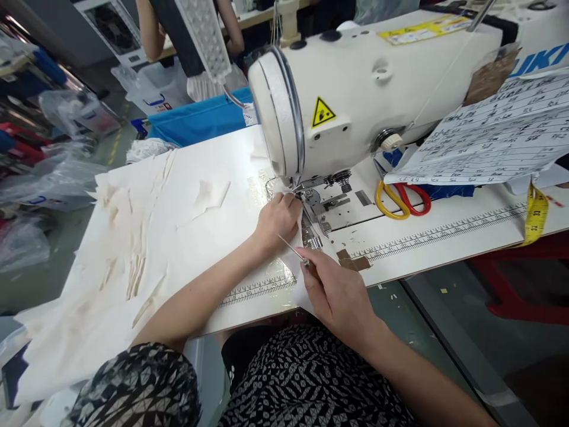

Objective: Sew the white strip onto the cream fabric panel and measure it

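Observation:
At the sewing machine (355,101), my left hand (278,222) is beside the presser foot with its fingers bent and pressed together on a white fabric piece (304,293). The fingertips are partly hidden by the machine head. The fabric runs from under that hand down towards the table's front edge, passing behind my right hand (340,293). My right hand is closed round the handle of an awl (291,247), whose thin metal shaft points up and left towards my left wrist. Most of the awl's handle is hidden in my fingers.
Cream fabric pieces (128,237) lie spread over the table's left side. Scissors (402,198) with yellow and red handles rest right of the needle, below a sheet of writing (493,139). A yellow tape measure (536,213) hangs at the right. Another person (186,35) is behind the machine.

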A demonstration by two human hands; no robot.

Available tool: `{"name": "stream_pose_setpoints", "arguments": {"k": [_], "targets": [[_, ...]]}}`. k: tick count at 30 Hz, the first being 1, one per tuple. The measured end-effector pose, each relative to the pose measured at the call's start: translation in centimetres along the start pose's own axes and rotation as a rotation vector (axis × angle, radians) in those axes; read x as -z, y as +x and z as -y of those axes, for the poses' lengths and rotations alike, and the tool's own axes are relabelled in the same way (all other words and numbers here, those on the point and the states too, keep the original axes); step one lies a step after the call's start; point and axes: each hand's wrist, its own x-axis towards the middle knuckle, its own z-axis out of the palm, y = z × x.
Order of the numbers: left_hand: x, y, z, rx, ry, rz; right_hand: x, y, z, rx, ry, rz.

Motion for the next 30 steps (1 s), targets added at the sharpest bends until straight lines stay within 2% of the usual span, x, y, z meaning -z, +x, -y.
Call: {"name": "stream_pose_setpoints", "arguments": {"k": [4,6,8,11,22,30], "targets": [[-1.3,-0.5,1.6,0.097,-0.34,-0.199,0.2,-0.8,-1.3,-0.217,-0.193,0.017],[-1.4,-0.6,2.2,0.096,-0.503,-0.243,-0.1,-1.1,-2.3,-0.342,-0.28,0.055],[-1.2,-0.6,2.5,0.122,-0.621,-0.247,-0.5,-1.1,-3.2,-0.398,-0.336,0.105],[-0.6,-0.5,2.5,0.172,-0.703,-0.222,-1.3,-0.7,-4.0,-0.36,-0.398,0.126],[-0.3,-0.5,2.4,0.189,-0.757,-0.228,-2.1,0.6,-4.6,-0.23,-0.396,0.022],[-0.2,-0.4,2.3,0.17,-0.74,-0.232,-2.3,0.8,-4.8,-0.251,-0.444,0.055]]}}
